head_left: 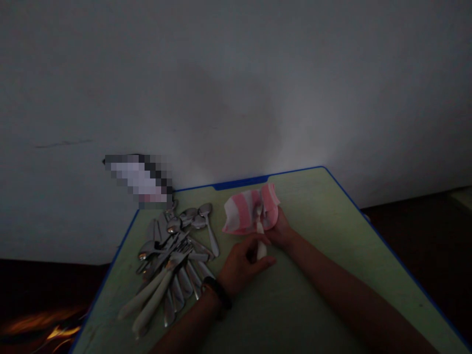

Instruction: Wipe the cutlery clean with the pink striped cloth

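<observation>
My left hand [245, 260], with a dark band on its wrist, is closed around the white handle of a piece of cutlery [261, 246]. Its metal head points away from me and lies against a pink and white striped cloth [243, 209], so I cannot make out its exact kind. Behind the cloth, my right hand [282, 228] grips it from the right side, with most of its fingers hidden by the fabric. To the left of my hands is a loose pile of metal spoons [210, 231] and forks, including white-handled forks [155, 295] at the near side.
The pale green tabletop [313, 206] has a blue rim and stands against a grey wall [236, 98]. A blurred-out item [136, 179] is at the table's back left corner. Dark floor shows on both sides.
</observation>
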Tool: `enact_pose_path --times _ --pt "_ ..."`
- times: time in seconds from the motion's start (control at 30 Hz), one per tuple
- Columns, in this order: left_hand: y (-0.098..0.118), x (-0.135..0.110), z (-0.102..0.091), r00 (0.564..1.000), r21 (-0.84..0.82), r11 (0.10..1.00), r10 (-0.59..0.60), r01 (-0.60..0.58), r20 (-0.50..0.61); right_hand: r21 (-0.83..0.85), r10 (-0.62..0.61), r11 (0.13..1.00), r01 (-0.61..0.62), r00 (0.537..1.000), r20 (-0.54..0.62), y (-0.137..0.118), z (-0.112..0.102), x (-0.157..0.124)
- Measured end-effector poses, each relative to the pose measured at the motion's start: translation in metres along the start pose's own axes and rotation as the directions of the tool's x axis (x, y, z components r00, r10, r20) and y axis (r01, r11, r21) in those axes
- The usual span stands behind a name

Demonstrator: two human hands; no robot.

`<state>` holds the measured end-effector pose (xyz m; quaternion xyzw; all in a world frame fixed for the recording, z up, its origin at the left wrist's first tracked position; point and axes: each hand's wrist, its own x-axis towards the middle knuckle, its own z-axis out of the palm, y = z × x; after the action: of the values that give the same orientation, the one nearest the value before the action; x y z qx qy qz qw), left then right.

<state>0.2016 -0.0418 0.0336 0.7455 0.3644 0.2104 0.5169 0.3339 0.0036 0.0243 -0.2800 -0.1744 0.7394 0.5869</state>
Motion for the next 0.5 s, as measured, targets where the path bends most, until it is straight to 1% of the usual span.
enact_pose_path --times 0.13,0.23,0.3,0.37,0.43,0.5 --pt "0.0005 0.0 0.002 0.998 0.037 0.999 -0.006 0.008 -0.058 0.101 0.019 0.995 -0.018 1.0 -0.007 -0.0017 0.0008 -0.001" --pt "-0.0005 -0.0013 0.0025 0.991 0.075 0.997 0.011 -0.001 -0.134 0.097 0.036 0.995 -0.037 0.999 0.011 -0.0022 0.0025 -0.0005" --pt "-0.0016 -0.0026 0.0018 0.979 0.086 0.996 0.043 -0.027 -0.197 0.075 0.048 0.996 -0.052 0.997 0.058 -0.0017 0.0037 0.0005" --pt "-0.0027 -0.0036 0.0004 0.963 0.096 0.994 0.065 -0.041 -0.26 0.081 0.032 0.996 -0.042 0.993 0.117 -0.0012 0.0048 0.0012" --pt "-0.0032 -0.0038 -0.001 0.944 0.103 0.994 0.069 -0.037 -0.323 0.107 0.006 0.994 -0.025 0.985 0.171 -0.0011 0.0058 0.0012" --pt "-0.0027 -0.0028 -0.0018 0.922 0.11 0.993 0.073 -0.033 -0.38 0.112 0.017 0.993 -0.04 0.979 0.203 -0.0013 0.0061 0.001"
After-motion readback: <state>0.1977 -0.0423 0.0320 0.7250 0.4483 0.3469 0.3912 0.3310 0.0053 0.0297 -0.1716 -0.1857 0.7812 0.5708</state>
